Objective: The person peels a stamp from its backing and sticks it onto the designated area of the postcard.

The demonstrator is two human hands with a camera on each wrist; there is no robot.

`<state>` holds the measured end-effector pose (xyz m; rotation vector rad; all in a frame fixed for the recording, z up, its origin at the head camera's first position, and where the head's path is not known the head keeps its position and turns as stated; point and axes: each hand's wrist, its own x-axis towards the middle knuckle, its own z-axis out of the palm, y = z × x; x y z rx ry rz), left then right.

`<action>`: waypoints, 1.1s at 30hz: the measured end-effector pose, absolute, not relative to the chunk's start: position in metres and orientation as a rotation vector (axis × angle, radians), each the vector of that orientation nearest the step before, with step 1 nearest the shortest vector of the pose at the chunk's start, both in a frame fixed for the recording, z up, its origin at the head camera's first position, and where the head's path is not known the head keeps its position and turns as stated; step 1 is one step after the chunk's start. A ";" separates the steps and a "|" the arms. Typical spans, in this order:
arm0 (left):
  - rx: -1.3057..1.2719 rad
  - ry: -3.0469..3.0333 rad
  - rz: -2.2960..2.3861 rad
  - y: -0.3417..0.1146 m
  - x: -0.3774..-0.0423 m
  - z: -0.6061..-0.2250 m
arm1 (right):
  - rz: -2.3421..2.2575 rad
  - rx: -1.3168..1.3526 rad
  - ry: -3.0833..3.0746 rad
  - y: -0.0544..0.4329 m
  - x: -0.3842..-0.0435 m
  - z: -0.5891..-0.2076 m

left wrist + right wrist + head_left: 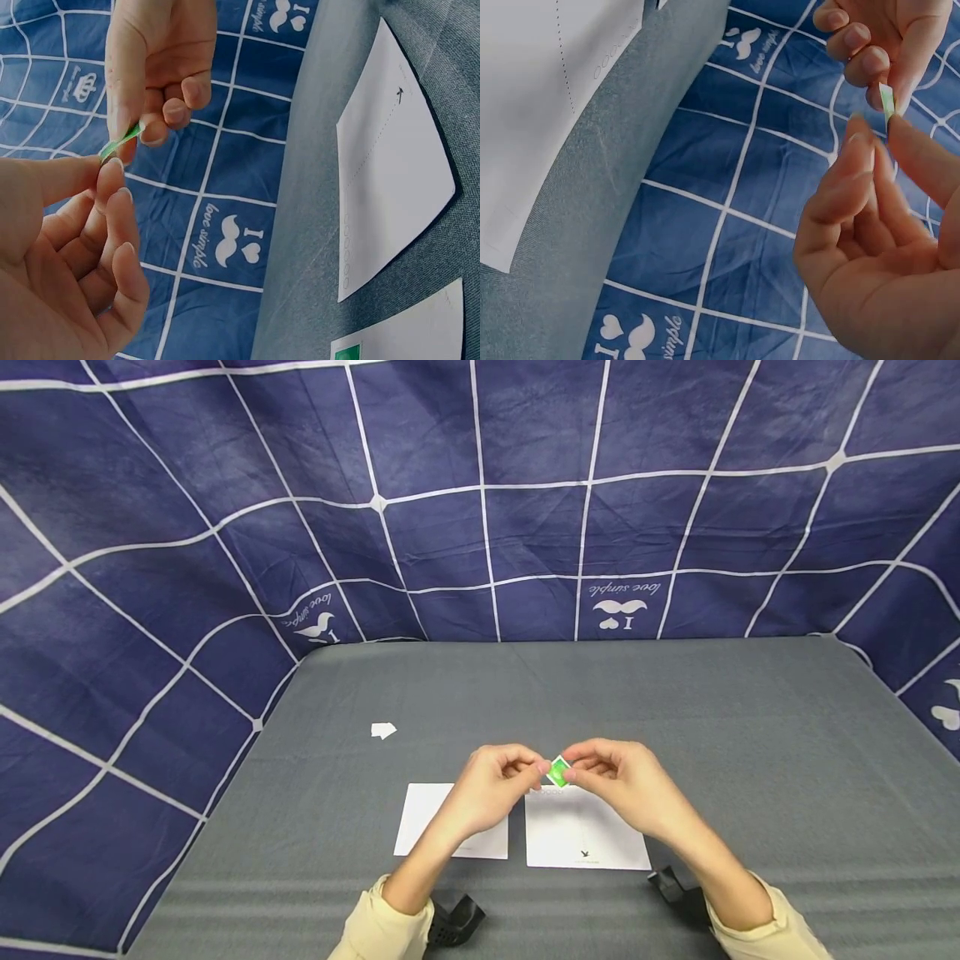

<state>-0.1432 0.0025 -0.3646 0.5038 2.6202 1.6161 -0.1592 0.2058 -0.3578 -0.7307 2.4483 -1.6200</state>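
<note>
A small green stamp (558, 771) with a white border is raised between the two hands, above the upper edge of the right card. The left hand (491, 787) pinches one side of it with thumb and forefinger. From the other side, the right hand (618, 781) holds it by thumb and fingertips. Seen nearly edge-on in the left wrist view, the stamp (120, 144) looks slightly bent. Beneath the hands lie a white right card (585, 839), with a small dark bird print and a row of ovals, and a white left card (427, 827), partly covered by the left forearm.
On the left card is a green stamp (348, 353) at its corner, seen in the left wrist view. Small white paper pieces (383, 730) lie farther back on the grey table (675, 710). A blue cloth (540, 527) with white lines hangs behind.
</note>
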 end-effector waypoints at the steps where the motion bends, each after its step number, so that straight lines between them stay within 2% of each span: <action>1: 0.513 2.612 1.610 0.002 -0.143 -0.365 | -1.625 -0.739 2.424 0.206 -0.159 -0.358; 11: 0.597 2.508 1.670 -0.001 -0.145 -0.366 | -1.710 -0.539 2.058 0.215 -0.165 -0.359; 18: 0.592 2.404 1.747 0.000 -0.144 -0.364 | -1.856 -0.430 1.559 0.218 -0.169 -0.365; 26: 0.499 2.389 1.751 0.002 -0.144 -0.365 | -1.887 -0.313 1.663 0.212 -0.165 -0.365; 33: 0.515 2.245 1.836 0.001 -0.144 -0.364 | -1.943 -0.351 1.394 0.213 -0.167 -0.367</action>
